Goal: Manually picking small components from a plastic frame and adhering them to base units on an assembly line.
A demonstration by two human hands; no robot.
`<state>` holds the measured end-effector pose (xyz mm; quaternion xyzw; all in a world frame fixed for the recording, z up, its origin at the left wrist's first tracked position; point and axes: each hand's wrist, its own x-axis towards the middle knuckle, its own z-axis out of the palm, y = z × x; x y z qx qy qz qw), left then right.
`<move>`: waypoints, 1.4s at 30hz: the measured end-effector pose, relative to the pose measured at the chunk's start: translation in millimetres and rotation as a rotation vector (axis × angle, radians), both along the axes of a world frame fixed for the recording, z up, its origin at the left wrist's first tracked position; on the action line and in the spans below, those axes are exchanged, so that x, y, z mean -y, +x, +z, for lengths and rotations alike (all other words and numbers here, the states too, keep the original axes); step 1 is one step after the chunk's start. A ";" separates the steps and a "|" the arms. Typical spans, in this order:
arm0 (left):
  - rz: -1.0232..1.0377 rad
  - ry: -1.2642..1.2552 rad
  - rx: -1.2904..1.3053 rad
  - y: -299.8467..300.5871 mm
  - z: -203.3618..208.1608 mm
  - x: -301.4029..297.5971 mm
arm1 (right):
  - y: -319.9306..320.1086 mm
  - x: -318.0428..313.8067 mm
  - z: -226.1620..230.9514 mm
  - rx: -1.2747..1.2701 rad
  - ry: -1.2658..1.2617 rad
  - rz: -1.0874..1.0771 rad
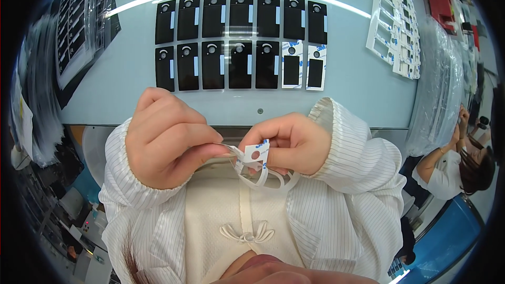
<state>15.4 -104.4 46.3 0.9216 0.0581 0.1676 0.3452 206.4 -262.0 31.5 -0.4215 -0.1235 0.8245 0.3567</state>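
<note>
In front of my chest, below the table edge, both hands work on a white adhesive sticker (pixel 255 153) with blue print and a round hole. Thin looped white strips (pixel 273 181) hang beneath it. My right hand (pixel 292 144) is closed, pinching the sticker between thumb and fingers. Thumb and forefinger of my left hand (pixel 168 139) are pressed together on a thin pale end beside it; whether this belongs to the same sticker, I cannot tell. Ahead lie two rows of black rectangular panels (pixel 213 66). Two panels at the near right carry white adhesive frames (pixel 316 79).
White die-cut adhesive sheets (pixel 386 26) lie at the table's right. Clear plastic sleeves (pixel 434 84) hang over that edge. At the left are sheets of black panels (pixel 79 31) and more plastic bags (pixel 42 89). Another person (pixel 447 163) sits at the far right.
</note>
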 end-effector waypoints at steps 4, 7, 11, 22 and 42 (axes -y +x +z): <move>0.011 -0.002 -0.009 -0.8 2.4 -0.6 | 2.9 6.1 1.0 0.174 0.158 -0.040; -0.006 -0.102 -0.091 -7.4 -5.1 -5.4 | 1.4 11.1 0.8 0.540 0.438 -0.313; -0.010 -0.146 -0.134 -10.3 -11.9 -6.9 | 12.3 6.4 14.2 0.566 0.376 -0.176; -0.043 -0.287 -0.192 -4.9 -8.0 -16.7 | 6.3 8.0 8.4 1.012 0.850 -0.167; -0.011 -0.015 -0.209 4.2 -12.1 -9.6 | 83.5 2.8 39.5 1.296 1.313 -0.357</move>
